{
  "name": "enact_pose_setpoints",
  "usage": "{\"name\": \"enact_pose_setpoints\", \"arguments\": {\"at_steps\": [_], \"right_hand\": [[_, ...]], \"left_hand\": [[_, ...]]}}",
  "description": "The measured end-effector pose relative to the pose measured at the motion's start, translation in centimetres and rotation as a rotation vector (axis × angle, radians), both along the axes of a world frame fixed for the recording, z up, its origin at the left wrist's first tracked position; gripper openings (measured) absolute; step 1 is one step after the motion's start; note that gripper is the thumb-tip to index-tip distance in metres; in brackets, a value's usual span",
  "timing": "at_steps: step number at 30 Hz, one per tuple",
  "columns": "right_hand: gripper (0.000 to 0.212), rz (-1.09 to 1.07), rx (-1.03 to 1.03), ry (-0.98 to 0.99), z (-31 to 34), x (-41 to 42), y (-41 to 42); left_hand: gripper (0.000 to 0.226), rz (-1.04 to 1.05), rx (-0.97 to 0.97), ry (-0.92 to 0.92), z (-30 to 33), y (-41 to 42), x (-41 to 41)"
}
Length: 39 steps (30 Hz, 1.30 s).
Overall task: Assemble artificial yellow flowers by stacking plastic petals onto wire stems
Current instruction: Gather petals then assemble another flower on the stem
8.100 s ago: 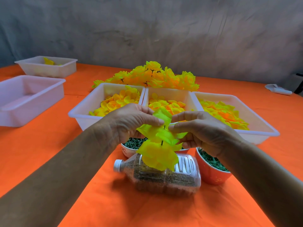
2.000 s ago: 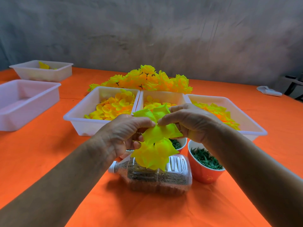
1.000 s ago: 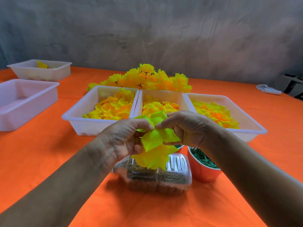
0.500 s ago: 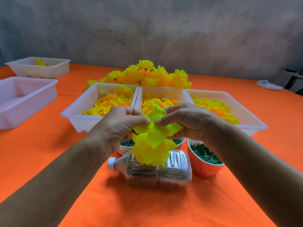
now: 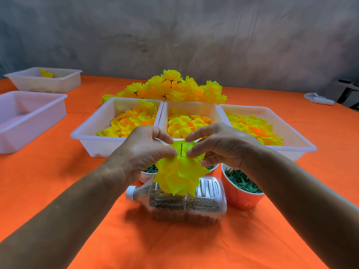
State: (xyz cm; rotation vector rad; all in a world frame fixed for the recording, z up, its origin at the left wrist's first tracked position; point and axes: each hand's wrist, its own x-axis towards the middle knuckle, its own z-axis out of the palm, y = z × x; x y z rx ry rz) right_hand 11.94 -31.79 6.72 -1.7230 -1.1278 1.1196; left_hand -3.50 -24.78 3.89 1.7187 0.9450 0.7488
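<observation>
- Your left hand [image 5: 144, 152] and right hand [image 5: 223, 148] pinch the petals [image 5: 179, 175] from either side.
- The wire [image 5: 181, 150] stands upright between them, equally near both.

Neon-yellow petals [image 5: 179, 176], orange cloth [image 5: 174, 245], white trays [image 5: 93, 140], orange cup [image 5: 242, 200] of dark-green bits.

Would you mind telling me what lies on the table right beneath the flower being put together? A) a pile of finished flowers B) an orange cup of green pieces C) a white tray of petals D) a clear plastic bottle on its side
D: the clear bottle lies on its side, white cap leftward, directly under the flower.
</observation>
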Motion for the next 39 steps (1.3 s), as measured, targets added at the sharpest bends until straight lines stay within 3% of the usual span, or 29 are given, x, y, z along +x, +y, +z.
{"name": "enact_pose_setpoints", "arguments": {"at_steps": [11,19,24,28,31,39], "right_hand": [[0.022,-0.045,-0.001,-0.155,-1.0,-0.3,0.0],[0.028,-0.059,-0.030,-0.151,-2.4,-0.7,0.2],[0.029,-0.099,0.043,-0.065,-2.7,-0.7,-0.2],[0.036,-0.103,0.037,-0.130,-2.9,-0.7,-0.2],[0.037,-0.097,0.033,-0.141,-3.1,-0.5,0.0],[0.024,-0.079,0.002,-0.092,-3.6,0.4,-0.3]], "left_hand": [[0.022,-0.025,0.026,0.049,-0.7,0.1,0.1],[0.022,-0.105,0.047,0.102,-2.5,0.6,-0.3],[0.035,-0.079,0.415,0.219,-2.0,-0.2,-0.4],[0.029,-0.091,0.481,0.133,-2.5,-0.7,-0.4],[0.009,-0.033,0.448,0.041,-3.3,-0.8,-0.3],[0.019,-0.069,0.562,-0.103,-5.0,-0.7,0.1]]}}
